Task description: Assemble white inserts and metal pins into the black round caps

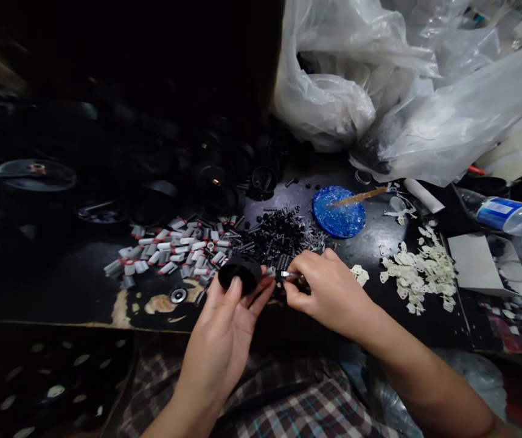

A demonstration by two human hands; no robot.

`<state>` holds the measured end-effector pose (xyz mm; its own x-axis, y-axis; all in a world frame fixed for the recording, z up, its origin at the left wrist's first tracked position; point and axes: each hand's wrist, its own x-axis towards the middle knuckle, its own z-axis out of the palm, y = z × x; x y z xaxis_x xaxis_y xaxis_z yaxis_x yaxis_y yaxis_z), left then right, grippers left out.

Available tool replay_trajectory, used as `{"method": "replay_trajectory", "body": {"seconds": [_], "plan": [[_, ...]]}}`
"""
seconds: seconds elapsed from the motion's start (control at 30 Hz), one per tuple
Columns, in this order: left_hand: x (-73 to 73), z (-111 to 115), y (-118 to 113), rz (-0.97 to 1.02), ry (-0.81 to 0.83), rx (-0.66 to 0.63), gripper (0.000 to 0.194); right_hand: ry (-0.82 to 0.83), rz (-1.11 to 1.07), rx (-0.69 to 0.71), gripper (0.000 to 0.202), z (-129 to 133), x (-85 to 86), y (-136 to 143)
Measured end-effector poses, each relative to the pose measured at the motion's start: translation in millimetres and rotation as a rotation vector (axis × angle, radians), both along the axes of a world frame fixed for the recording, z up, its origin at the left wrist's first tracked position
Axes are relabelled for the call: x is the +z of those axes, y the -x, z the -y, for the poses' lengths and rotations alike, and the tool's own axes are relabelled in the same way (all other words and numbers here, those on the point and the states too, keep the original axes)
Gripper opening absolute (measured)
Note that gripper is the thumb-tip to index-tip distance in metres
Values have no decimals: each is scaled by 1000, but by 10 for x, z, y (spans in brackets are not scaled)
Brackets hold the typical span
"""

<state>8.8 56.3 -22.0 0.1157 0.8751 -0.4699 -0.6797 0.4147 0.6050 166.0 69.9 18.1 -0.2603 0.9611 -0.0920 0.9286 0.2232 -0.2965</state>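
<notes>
My left hand (224,331) is closed around a black cup-shaped part (246,267), its hollow end tilted toward me with my thumb at the rim. A small grey-white sleeve (270,272) shows at the right side of that part, by my left fingertips. My right hand (325,289) pinches a small silvery metal piece (286,275) close to the sleeve; whether the two touch, I cannot tell. Behind my hands lie a heap of grey-white sleeves with red ends (188,246) and a pile of black springs and small black parts (274,237).
A blue lid (334,222) smeared with clear grease carries a wooden stick (359,198). Cream flat pieces (418,267) lie to the right, near a plastic bottle (511,214). Plastic bags (407,103) fill the back right. Black round parts (151,204) crowd the back left. A ring-shaped part (178,295) sits near the worn edge.
</notes>
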Motion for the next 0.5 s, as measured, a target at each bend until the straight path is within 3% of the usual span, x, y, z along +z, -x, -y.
{"method": "replay_trajectory", "body": {"seconds": [0.13, 0.23, 0.33, 0.5], "plan": [[26, -26, -6, 99, 113, 24, 12, 20, -360, -141, 4, 81, 3, 85], [23, -21, 4, 39, 64, 24, 14, 34, -551, -221, 8, 114, 22, 103], [-5, 18, 12, -52, -31, 18, 18, -30, -576, -222, 7, 112, 53, 84], [-69, 98, 35, -262, -108, -24, 25, -98, -502, -104, 12, 110, 69, 54]]}}
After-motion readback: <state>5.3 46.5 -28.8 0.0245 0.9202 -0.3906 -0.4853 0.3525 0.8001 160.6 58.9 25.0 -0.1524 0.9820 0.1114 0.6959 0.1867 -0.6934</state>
